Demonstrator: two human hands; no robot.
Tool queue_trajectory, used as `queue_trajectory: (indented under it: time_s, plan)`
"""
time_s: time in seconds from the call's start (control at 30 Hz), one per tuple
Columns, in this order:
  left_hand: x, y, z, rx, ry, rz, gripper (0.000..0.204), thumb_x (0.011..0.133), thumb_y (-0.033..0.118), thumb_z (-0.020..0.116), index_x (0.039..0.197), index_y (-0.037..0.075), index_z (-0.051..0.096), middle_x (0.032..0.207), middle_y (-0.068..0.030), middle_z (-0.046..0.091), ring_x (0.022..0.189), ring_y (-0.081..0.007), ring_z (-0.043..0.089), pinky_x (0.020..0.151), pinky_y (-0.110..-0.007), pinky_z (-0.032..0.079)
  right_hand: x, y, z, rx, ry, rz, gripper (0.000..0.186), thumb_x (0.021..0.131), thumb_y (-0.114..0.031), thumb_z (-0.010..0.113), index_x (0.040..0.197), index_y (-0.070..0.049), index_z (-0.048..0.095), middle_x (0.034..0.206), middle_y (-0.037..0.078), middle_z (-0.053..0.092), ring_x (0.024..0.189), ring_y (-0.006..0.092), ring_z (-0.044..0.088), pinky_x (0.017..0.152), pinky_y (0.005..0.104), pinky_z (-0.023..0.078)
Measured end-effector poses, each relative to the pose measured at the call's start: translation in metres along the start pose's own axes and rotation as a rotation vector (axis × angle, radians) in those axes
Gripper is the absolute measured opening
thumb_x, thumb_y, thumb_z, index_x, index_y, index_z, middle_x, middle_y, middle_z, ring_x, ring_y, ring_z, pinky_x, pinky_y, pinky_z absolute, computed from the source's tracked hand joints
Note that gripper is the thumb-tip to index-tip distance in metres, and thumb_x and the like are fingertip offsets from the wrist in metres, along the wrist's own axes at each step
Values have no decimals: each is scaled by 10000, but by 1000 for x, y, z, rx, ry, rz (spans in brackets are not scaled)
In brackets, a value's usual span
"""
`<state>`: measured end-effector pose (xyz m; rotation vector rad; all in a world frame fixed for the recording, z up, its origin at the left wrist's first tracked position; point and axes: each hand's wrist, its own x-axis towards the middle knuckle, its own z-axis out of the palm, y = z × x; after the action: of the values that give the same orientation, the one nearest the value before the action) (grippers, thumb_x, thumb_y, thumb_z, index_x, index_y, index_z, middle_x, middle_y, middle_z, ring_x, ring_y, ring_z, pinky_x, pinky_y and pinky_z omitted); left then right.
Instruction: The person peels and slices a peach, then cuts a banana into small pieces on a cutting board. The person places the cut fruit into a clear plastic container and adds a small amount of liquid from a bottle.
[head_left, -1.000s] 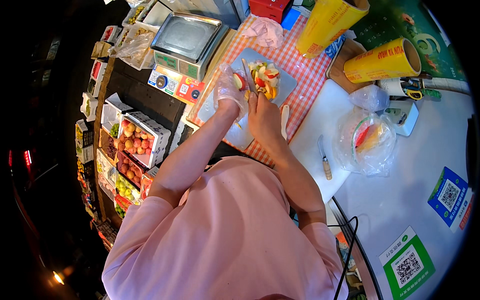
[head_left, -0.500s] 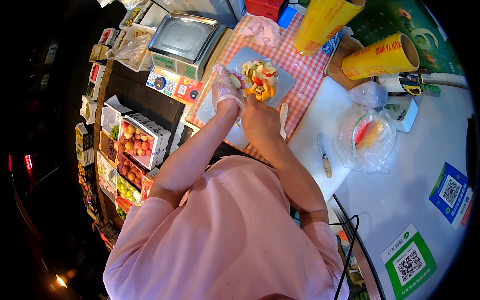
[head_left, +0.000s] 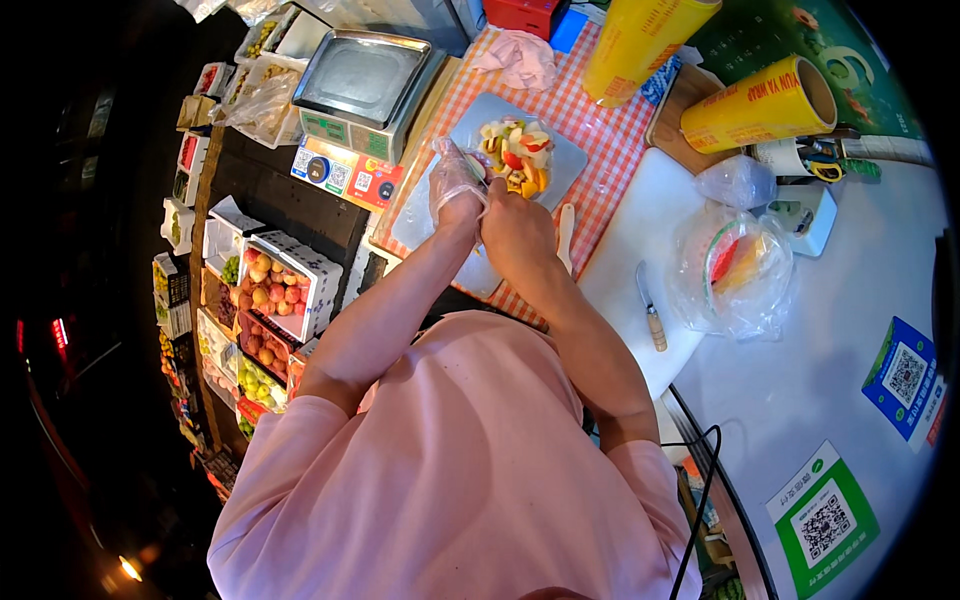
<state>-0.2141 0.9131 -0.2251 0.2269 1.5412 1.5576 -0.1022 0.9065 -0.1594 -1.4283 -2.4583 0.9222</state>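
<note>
My left hand (head_left: 457, 193), in a clear plastic glove, is closed around a pale fruit piece (head_left: 474, 165) whose kind I cannot make out. Against it, my bare right hand (head_left: 518, 230) is curled shut; whatever lies in its fingers is hidden. Just beyond both hands, a heap of cut fruit (head_left: 518, 155) in red, white, yellow and orange sits on a pale translucent board (head_left: 567, 163). A white-handled utensil (head_left: 566, 235) rests to the right of my right hand.
A red checked cloth (head_left: 625, 135) lies under the board. A scale (head_left: 365, 80) stands at the far left, above crates of peaches (head_left: 275, 285). On the right are a white cutting board (head_left: 625, 260), a wooden-handled knife (head_left: 651, 310), bagged fruit (head_left: 730, 275) and yellow wrap rolls (head_left: 750, 110).
My hands have shifted slightly, with the left one turned a little and the fruit piece less exposed. The whole view has moved a few pixels; the cut fruit stays put.
</note>
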Motion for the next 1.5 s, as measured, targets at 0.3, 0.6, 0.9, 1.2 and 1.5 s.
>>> queue_trajectory:
  time_s: [0.3, 0.6, 0.9, 1.2, 1.5]
  plan:
    - [2, 2, 6, 195, -3, 60, 593, 1078, 504, 362, 831, 37, 632, 686, -64, 611, 622, -170, 580, 597, -323, 474, 8, 15, 1, 5, -16, -21, 163, 866, -53, 615, 996, 41, 584, 824, 241, 707, 770, 382, 723, 671, 461, 583]
    - [7, -1, 14, -134, 64, -101, 562, 1053, 533, 423, 814, 56, 597, 683, -80, 575, 594, -198, 552, 571, -329, 479, 10, 28, 3, 16, 28, -60, 137, 905, -86, 566, 968, 34, 588, 772, 230, 699, 710, 356, 722, 626, 452, 579]
    - [10, -7, 3, -104, -17, 51, 579, 1058, 523, 414, 839, 31, 626, 681, -81, 617, 572, -184, 566, 563, -328, 477, -1, 22, 9, 17, 13, -18, 147, 916, -102, 571, 961, 38, 558, 780, 230, 693, 735, 370, 719, 636, 463, 570]
    - [2, -5, 12, -20, -37, 76, 527, 1071, 494, 405, 920, 42, 630, 804, -72, 637, 654, -150, 594, 601, -315, 504, 13, 24, 3, 115, 24, 27, 170, 916, -122, 574, 969, 37, 606, 788, 218, 710, 748, 346, 730, 632, 449, 583]
    - [3, 4, 8, 100, -134, -39, 501, 1078, 468, 397, 1028, 19, 614, 922, -104, 663, 795, -188, 638, 733, -346, 551, 10, 33, -12, 144, 22, 30, 309, 1026, -267, 490, 929, 0, 613, 761, 237, 681, 711, 408, 685, 663, 522, 543]
